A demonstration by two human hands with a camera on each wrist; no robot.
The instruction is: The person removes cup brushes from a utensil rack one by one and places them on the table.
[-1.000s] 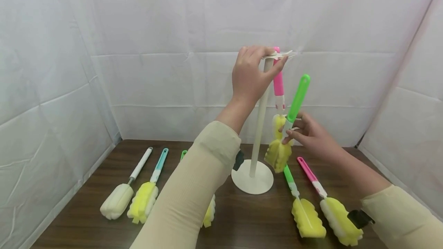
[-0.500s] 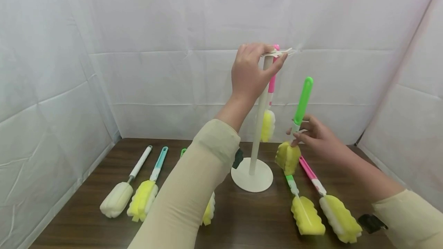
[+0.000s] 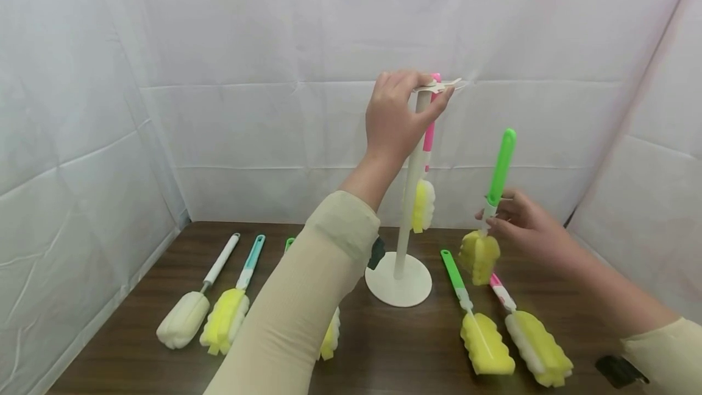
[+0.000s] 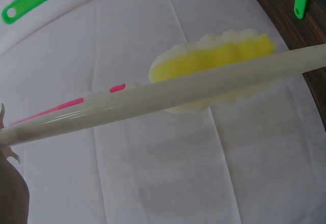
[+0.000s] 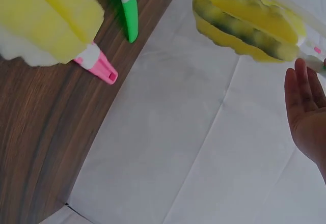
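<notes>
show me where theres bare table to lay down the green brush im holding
Bare wood shows along the front edge of the table, between the stand base and the lying green-handled brush. More lies at the back left corner, behind the white brush. The right side is crowded: the pink-handled brush lies close beside the green one, under the right hand.

A stand (image 3: pixel 398 279) rises mid-bench (image 3: pixel 384 346), with one brush (image 3: pixel 423 200) hanging from its top. Three brushes (image 3: pixel 225 316) lie left of it, two brushes (image 3: pixel 485 340) right. The left hand (image 3: pixel 395 117) is at the stand's top; the right hand (image 3: pixel 529 230) holds another brush (image 3: pixel 482 249) aloft, right of the stand.
</notes>
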